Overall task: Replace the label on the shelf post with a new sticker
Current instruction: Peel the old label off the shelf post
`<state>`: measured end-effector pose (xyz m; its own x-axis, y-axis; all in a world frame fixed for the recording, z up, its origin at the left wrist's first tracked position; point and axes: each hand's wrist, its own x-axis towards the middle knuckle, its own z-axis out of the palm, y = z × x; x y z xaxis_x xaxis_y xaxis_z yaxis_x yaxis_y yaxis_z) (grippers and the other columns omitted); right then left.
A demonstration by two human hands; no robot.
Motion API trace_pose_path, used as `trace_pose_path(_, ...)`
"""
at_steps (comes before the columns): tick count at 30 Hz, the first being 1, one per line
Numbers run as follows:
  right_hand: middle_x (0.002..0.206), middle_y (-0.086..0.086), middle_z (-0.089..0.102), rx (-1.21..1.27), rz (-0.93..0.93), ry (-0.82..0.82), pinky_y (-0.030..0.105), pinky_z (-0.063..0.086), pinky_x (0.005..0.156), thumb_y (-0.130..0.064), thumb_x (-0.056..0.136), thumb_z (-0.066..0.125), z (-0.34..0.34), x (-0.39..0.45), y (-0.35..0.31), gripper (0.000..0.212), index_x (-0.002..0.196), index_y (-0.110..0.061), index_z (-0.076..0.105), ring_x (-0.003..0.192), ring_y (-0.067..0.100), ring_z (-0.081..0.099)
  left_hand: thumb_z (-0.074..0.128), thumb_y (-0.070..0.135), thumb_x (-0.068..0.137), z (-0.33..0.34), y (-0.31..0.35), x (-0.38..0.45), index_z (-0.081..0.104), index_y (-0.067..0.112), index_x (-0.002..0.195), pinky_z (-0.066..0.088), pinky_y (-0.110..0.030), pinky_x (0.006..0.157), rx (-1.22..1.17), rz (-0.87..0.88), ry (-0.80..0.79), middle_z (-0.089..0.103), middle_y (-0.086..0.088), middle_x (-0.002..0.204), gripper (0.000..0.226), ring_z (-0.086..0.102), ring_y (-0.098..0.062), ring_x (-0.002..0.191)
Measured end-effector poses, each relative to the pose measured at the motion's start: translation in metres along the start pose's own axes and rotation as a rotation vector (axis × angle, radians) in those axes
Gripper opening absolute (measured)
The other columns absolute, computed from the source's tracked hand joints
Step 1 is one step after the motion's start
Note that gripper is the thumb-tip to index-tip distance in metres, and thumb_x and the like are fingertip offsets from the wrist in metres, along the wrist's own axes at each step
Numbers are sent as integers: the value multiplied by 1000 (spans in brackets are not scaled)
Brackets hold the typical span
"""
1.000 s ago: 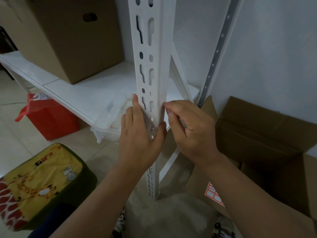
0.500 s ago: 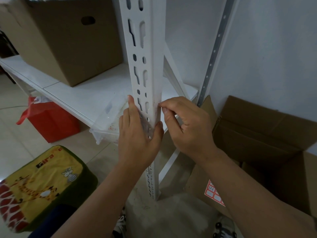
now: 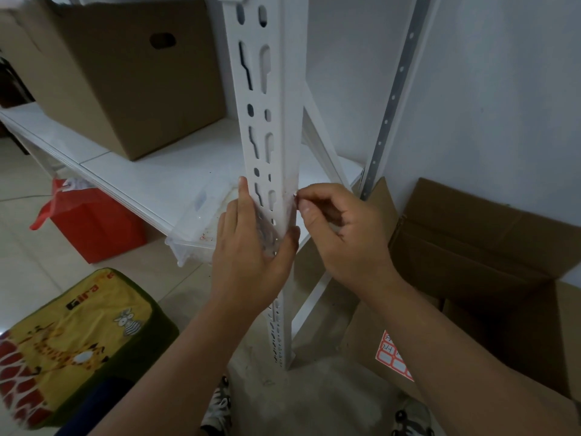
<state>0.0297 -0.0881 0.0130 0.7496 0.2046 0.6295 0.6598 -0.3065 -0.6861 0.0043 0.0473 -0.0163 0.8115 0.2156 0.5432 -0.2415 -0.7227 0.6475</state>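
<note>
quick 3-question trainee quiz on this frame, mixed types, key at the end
1. True or false: the left hand holds the white shelf post.
2. Where is the right hand pinching? A) at the post's right edge B) at the sticker sheet C) at the cardboard box on the shelf
3. Fill in: the red-bordered sticker sheet lies on the flattened ____ by the floor.

Key: 1 true; 2 A; 3 cardboard

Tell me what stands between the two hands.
The white slotted shelf post stands between them in the head view. The left hand wraps it from the left; the right hand pinches something small and reddish at its right edge.
</note>
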Motion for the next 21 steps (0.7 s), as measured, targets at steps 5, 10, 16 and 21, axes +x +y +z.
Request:
trace_pose_path(5, 89, -21, 64, 158, 127, 37, 11, 51, 74, -16, 91, 62, 5, 5, -8, 18, 93, -33, 61, 88, 1, 65, 60, 54, 80, -4, 1, 1, 31, 7, 146, 56, -45, 80, -6, 6, -26, 52, -5, 119, 86, 51, -19, 108)
trace_pose_path(10, 88, -25, 62, 79, 76, 56, 10, 51, 72, -17, 92, 61, 5, 6, -6, 12, 96, -28, 62, 85, -1, 65, 59, 56, 80, -6, -1, 1, 31, 7, 146, 55, -45, 82, -2, 2, -39, 51, -4, 120, 86, 50, -19, 109)
trace_pose_path(16, 91, -22, 64, 157, 131, 22, 12, 52, 75, -18, 91, 62, 3, 7, -4, 12, 98, -28, 63, 89, 1, 66, 59, 54, 80, -4, 2, 0, 32, 8, 145, 56, -45, 82, -9, -11, -19, 51, -4, 121, 84, 49, -17, 109)
trace_pose_path(21, 89, -24, 63, 130, 112, 54, 10, 51, 73, -18, 91, 61, 5, 5, -6, 11, 97, -27, 64, 87, -1, 66, 59, 51, 81, 0, 4, -2, 29, 6, 147, 55, -45, 81, -13, -23, 17, 51, -5, 121, 85, 48, -18, 109)
